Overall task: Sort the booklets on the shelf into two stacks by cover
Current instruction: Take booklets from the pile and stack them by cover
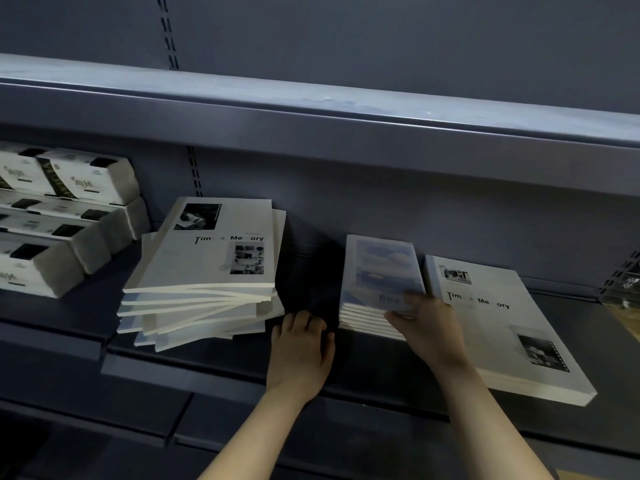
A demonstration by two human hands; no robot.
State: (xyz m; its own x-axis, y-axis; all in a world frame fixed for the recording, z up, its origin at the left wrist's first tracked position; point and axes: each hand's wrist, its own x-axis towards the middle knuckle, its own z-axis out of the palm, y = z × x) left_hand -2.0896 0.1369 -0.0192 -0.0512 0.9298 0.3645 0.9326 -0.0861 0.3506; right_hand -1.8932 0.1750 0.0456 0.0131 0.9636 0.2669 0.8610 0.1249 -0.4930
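Right hand was on the blue-cover stack: I saw fingers over its near corner and the thumb against the page edges, pinching. Left hand sat on the shelf just left of that stack, fingers loosely curled, holding nothing. I counted three piles: a skewed mixed pile on the left, the blue one in the middle, a white "Time & Memory" stack just beside it. Wrapped packs filled the far left.
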